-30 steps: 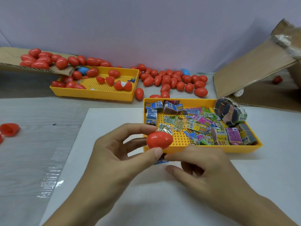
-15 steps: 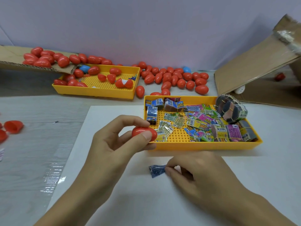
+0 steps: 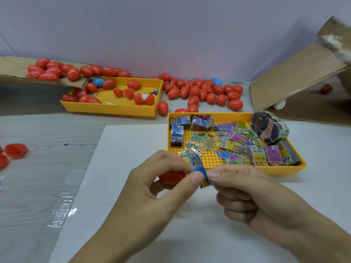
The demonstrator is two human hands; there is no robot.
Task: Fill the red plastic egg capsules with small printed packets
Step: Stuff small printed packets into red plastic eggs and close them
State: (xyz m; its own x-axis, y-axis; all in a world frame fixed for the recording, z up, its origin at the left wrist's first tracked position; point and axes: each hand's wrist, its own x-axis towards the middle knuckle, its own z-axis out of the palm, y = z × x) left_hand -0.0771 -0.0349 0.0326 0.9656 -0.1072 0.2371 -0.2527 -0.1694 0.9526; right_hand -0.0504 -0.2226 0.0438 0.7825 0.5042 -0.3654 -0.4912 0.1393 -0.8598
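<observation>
Both hands pinch one blue packet: the left hand also cradles a red egg, mostly hidden behind its fingers; the right hand covers the packet's lower edge.

Work surface: pale grey wood-grain table, glossy film glare at lower left. White sheet lies flat on it, centre to right. Near yellow perforated tray sits on the sheet's far part, holding printed packets. Far yellow tray rests directly on the table, upper left, its left end under a cardboard flap. Loose red egg capsules lie on the table between the far tray and the back wall; one blue capsule among them. Open red halves at the left edge. Cardboard box at far right
</observation>
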